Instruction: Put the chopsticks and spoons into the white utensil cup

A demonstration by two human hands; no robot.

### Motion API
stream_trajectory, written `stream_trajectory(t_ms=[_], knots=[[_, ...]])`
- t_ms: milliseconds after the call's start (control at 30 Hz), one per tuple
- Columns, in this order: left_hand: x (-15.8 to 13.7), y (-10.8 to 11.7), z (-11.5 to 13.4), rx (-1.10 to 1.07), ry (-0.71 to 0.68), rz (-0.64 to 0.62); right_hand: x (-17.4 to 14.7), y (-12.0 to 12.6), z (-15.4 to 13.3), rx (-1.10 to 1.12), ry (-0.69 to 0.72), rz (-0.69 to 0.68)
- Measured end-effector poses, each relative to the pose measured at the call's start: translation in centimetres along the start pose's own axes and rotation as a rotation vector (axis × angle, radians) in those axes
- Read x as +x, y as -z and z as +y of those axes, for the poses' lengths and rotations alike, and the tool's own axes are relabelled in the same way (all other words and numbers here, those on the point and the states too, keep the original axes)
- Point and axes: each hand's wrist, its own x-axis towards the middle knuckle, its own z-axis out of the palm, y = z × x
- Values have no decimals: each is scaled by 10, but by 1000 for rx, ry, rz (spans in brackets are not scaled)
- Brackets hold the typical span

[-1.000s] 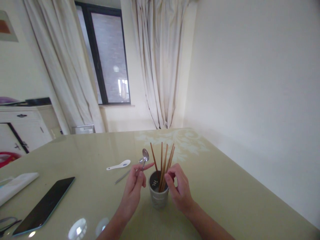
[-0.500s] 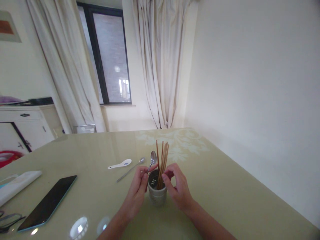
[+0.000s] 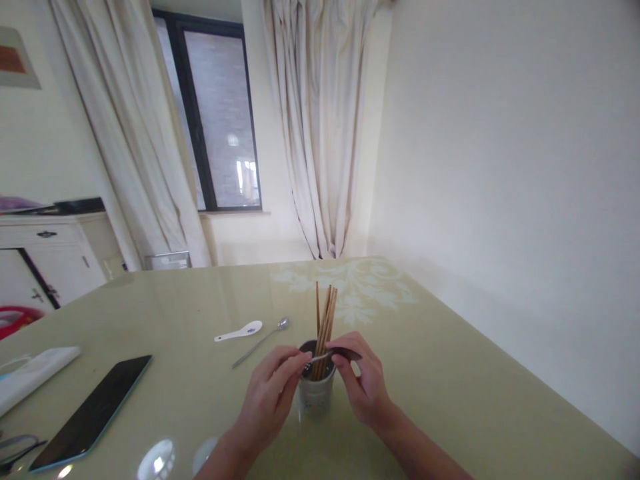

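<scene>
Metal spoon: spans the space from left hand to right hand, nearly level, bowl to the right, handle to the left; crosses in view over the mouth of the cup and the lower part of the chopsticks. Contact with the rim: impossible to tell.
Left hand: closed in a pinch, thumb against fingertips, on the handle of the metal spoon; just left of the cup, knuckles upward.
Right hand: grips the bowl end of the metal spoon between thumb and fingers; just right of the chopsticks.
Cup: stands upright on the table, between both hands; grey, round, open-topped.
Chopsticks: lean in a loose bunch inside the cup, upper ends well above the rim; brown, exact count unclear.
White spoon: lies on the table beyond the left hand, bowl toward the right, small dark mark inside.
Long-handled spoon: lies slantwise between white spoon and cup, bowl at the far end; shiny metal.
Dark flat device: lies well to the left of the left hand.
Table: glossy, greenish; bears a pale floral pattern toward the far edge.
</scene>
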Motion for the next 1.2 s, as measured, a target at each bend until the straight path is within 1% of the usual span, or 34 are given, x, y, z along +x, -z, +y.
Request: stream_trajectory(t_ms=[67,133,167,233,267,300,333,367,467,567,667,800,867,1000,1100,1167,1200], knots=[[-1,0,3,33,-10,-24,2,1,-2,60,-31,74],[0,-1,1,70,56,-11,7,3,-3,116,-112,226],[1,-1,-3,95,120,19,10,6,-2,140,-157,319],[3,1,-18,162,293,97,16,12,1,159,-225,480],[3,4,-29,208,377,126,19,15,2,155,-245,528],[2,6,-40,266,447,123,21,18,4,145,-258,544],[0,10,-52,340,480,82,22,19,5,133,-269,529],[-3,13,-63,426,491,8,22,20,6,122,-278,489],[-13,20,-85,665,570,-227,19,15,6,103,-310,303],[-19,22,-88,780,649,-385,15,7,4,115,-342,150],[-18,21,-85,771,692,-449,12,2,6,116,-363,87],[-16,21,-86,725,726,-466,11,1,10,112,-397,97],[-17,20,-88,706,730,-465,11,2,10,77,-398,114],[-22,16,-89,654,699,-424,10,3,4,-2,-338,110],[-24,13,-90,585,684,-350,7,2,0,48,-281,99],[-22,13,-91,527,695,-258,5,2,0,100,-267,96],[-20,13,-90,493,691,-190,4,3,0,109,-264,104]])
